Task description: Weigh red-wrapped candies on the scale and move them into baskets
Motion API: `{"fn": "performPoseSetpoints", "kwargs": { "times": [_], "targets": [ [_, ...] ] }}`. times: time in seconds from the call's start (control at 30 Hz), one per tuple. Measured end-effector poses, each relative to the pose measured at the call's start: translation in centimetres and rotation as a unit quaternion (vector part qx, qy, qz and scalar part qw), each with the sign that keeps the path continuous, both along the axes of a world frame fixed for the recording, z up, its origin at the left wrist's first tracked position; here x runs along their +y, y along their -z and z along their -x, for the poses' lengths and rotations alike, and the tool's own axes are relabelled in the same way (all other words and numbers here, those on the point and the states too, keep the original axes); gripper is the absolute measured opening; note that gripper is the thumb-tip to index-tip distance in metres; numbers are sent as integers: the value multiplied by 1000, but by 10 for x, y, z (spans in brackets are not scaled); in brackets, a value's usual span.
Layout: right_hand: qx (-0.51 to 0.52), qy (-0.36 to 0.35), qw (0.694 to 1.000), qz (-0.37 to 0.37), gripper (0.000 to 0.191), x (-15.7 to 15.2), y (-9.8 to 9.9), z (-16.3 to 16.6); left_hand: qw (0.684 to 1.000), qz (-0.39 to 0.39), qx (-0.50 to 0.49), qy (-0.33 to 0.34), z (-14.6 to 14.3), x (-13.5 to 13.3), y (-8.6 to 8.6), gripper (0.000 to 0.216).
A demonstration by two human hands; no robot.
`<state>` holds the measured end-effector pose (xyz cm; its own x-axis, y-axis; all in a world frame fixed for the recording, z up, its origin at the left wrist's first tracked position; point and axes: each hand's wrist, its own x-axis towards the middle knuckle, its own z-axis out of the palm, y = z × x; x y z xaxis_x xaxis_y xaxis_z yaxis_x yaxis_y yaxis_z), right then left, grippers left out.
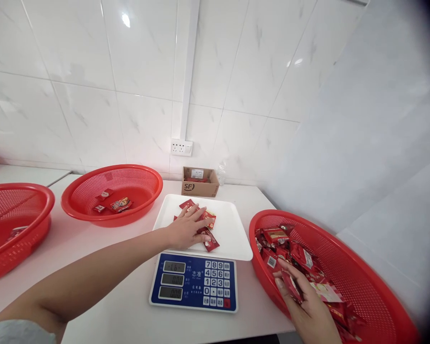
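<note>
My left hand (188, 228) lies over several small red snack packets (211, 241) on the white tray (234, 234) of a digital scale (195, 282). Its fingers are spread and rest on the packets; part of them is hidden beneath the palm. At the near side of a red perforated basket (255, 253), my right hand (306, 308) pinches a red packet (291, 285) between thumb and fingers. Many similar wrapped packets (303, 255) lie in that basket, some with white barcode labels. The scale's blue panel has three small displays and a keypad.
Another red basket (111, 220) with a few packets stands left of the scale. A third basket (45, 224) is cut off at the left edge. Behind the tray are an open cardboard box (208, 189) and a clear plastic bottle (221, 173), near the tiled wall.
</note>
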<state>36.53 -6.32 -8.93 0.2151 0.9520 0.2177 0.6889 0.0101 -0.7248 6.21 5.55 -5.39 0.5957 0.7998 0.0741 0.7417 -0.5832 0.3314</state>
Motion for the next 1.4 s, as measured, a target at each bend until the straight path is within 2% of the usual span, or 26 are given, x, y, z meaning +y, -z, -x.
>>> {"fn": "performPoseSetpoints", "kwargs": {
  "times": [0.1,0.3,0.43,0.6,0.8,1.03,1.27,1.4],
  "targets": [
    [6,9,1000,2,47,-1,-1,0,1000,5,6,18,-3,2,-2,57],
    [2,11,1000,15,47,0,2,-1,999,23,-22,37,-6,8,-13,33],
    [13,7,1000,12,45,0,4,-3,999,29,-21,38,-7,13,-18,27],
    [18,3,1000,12,45,-1,5,-4,1000,20,-12,-3,-2,20,-14,52],
    [-5,4,1000,11,45,-1,4,-3,1000,21,5,8,4,21,-6,66],
    [-9,0,1000,10,43,0,4,-2,999,29,12,7,5,20,-7,60],
    [-19,3,1000,-1,42,-1,3,-2,996,54,55,-36,-8,8,-9,91],
    [-23,3,1000,6,44,-2,2,-1,995,65,71,-32,-8,9,-10,90]
  ]
}}
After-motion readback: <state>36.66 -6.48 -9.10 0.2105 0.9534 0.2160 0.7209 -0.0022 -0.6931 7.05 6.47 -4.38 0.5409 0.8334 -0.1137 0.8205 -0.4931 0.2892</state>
